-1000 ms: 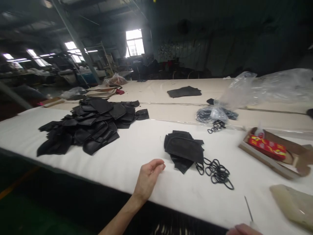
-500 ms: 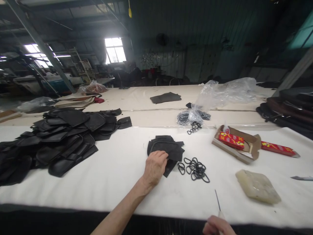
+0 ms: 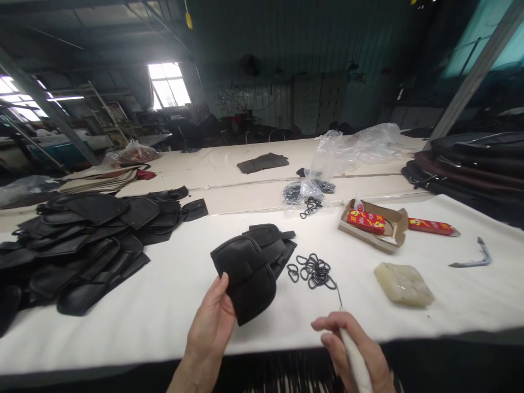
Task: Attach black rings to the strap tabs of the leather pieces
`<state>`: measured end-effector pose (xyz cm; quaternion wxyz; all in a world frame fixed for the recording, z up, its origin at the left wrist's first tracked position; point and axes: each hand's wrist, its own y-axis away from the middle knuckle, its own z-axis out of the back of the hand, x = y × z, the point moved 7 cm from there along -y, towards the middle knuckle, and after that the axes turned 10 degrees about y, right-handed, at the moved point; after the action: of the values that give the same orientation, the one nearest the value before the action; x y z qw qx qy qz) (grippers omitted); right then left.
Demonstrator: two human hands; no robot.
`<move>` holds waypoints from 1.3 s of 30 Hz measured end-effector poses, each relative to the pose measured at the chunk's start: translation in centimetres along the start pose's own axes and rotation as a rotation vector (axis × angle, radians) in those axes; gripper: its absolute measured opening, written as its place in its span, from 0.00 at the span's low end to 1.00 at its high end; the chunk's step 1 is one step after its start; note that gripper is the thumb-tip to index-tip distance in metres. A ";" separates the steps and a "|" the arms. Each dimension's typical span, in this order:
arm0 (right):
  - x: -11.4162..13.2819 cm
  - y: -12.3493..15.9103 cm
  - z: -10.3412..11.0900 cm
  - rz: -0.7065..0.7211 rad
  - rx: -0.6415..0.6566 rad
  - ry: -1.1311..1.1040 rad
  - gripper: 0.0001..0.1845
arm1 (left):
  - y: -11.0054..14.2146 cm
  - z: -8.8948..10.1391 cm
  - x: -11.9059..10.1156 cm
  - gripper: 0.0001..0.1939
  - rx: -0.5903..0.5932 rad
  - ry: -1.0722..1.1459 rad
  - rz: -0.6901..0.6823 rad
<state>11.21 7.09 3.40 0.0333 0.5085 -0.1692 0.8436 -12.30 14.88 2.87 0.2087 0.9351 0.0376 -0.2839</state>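
Between thumb and fingers, my left hand [image 3: 213, 316] grips a black leather piece [image 3: 249, 281] with a stitched rim and a strap across it, raised and tilted above the table. Behind it, more black leather pieces [image 3: 268, 234] lie in a small stack. My right hand [image 3: 352, 349] is closed round the pale handle of an awl [image 3: 355, 355], whose thin metal shaft points up and away. Just beyond the awl's tip is a small heap of black metal D-rings [image 3: 315, 271] on the white table cover.
At left spreads a large pile of black leather pieces [image 3: 94, 240]. Right of the rings are a yellowish wax-like block [image 3: 403, 285], a cardboard box [image 3: 370, 238] with red packets and a small bladed tool [image 3: 475, 259]. Farther back lies a clear plastic bag [image 3: 356, 153]; dark bags [image 3: 483, 164] are stacked far right.
My left hand has lifted a leather piece off the small stack and brought it nearer, its face turned up. My right hand has come up into view with the awl.
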 end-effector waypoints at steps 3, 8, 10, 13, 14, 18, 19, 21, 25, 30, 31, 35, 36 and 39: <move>0.5 -0.9 -0.9 -0.098 0.024 -0.038 0.16 | 2.0 1.7 3.0 0.17 -0.038 0.089 0.176; 0.9 -0.6 -3.2 -0.149 0.089 -0.107 0.16 | 4.1 2.0 6.6 0.15 0.059 0.101 0.341; 1.0 -0.4 -3.3 -0.117 0.049 -0.114 0.15 | 4.3 2.1 7.0 0.15 0.093 0.032 0.323; 0.7 -0.2 -2.4 -0.090 0.016 -0.077 0.14 | 4.2 2.9 5.2 0.16 0.066 -0.242 0.127; 0.5 -0.2 -2.1 -0.091 0.038 -0.060 0.13 | 4.2 3.2 3.7 0.17 0.029 -0.368 -0.019; 0.8 -0.3 -1.0 -0.036 0.185 0.043 0.11 | 5.9 1.7 -1.6 0.16 0.023 -0.907 -0.593; 1.1 -0.4 -0.9 -0.015 0.238 0.072 0.10 | 6.4 0.7 -1.7 0.14 0.119 -1.034 -0.665; 1.9 -0.4 -1.2 0.023 0.362 0.115 0.08 | 7.4 -1.4 -0.9 0.14 0.375 -1.228 -0.786; 3.0 -0.2 -2.5 0.093 0.566 0.113 0.07 | 8.3 -3.8 1.3 0.15 0.653 -1.390 -0.890; 1.6 -0.3 -3.5 0.123 0.626 0.091 0.07 | 6.7 -4.4 3.3 0.05 0.646 -1.355 -0.642; 1.1 -0.4 -3.6 0.118 0.612 0.103 0.07 | 6.5 -4.4 3.5 0.05 0.639 -1.325 -0.646; -0.2 -2.1 -3.1 0.055 0.410 0.129 0.09 | 6.7 -4.0 3.1 0.06 0.562 -1.272 -0.861; -0.3 -2.7 -2.8 0.059 0.328 0.177 0.10 | 7.0 -3.9 2.9 0.06 0.528 -1.297 -0.957; 0.1 -4.7 -2.5 0.150 0.151 0.440 0.10 | 8.2 -3.6 2.5 0.09 0.481 -1.347 -1.178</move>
<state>10.14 12.30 3.56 -0.0315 0.2996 -0.1315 0.9444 -6.83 8.80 7.19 -0.1911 0.4211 0.3177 -0.8278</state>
